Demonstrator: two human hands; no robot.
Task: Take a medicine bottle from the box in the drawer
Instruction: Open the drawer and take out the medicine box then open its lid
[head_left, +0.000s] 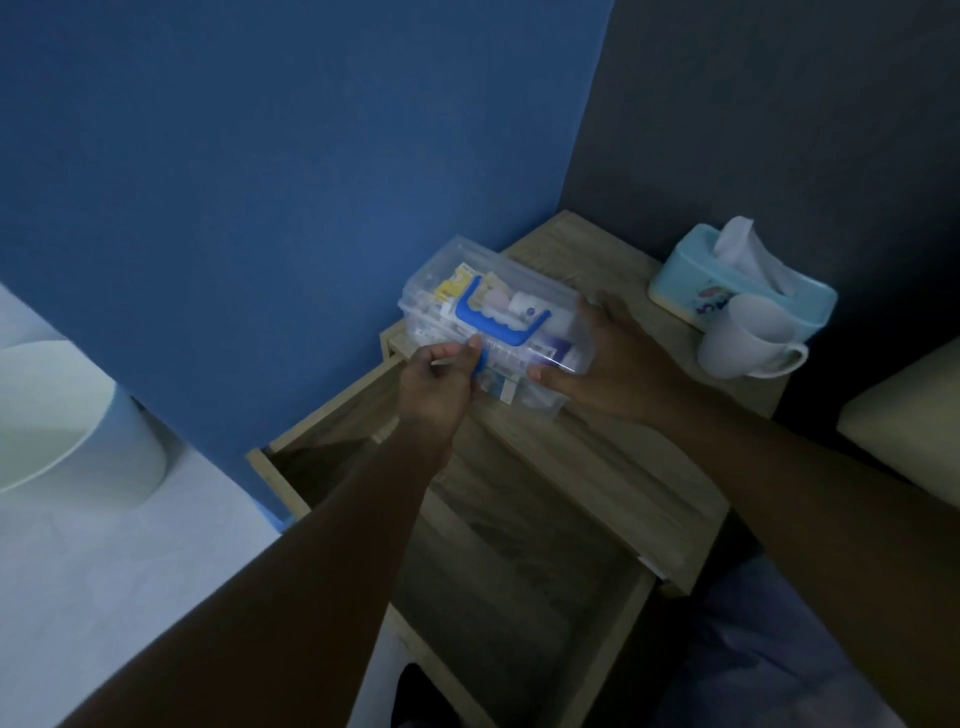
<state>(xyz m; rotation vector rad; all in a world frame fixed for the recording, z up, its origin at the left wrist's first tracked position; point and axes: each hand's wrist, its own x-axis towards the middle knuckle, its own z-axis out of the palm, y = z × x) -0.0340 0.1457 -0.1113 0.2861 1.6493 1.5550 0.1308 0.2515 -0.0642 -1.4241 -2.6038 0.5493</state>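
Clear plastic box (493, 322) with the blue handle (498, 319) sits lid-down-shut on the bedside cabinet top (597, 447), packed with medicine cartons and a white bottle (524, 306). Left hand (436, 384) pinches the blue front latch (480, 361), fingers curled tight. Right hand (613, 358) cups the box's right end, fingers spread around it. Drawer (519, 561) gapes open below; tissue box (743, 283) and white mug (748, 338) stand just right.

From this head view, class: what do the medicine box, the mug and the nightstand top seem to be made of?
Medicine box: clear, glossy plastic, its contents showing through; blue handle probably plastic.
Mug: white and smooth, likely ceramic, possibly plastic.
Nightstand top: pale matt wood grain; wood or laminate, unclear.
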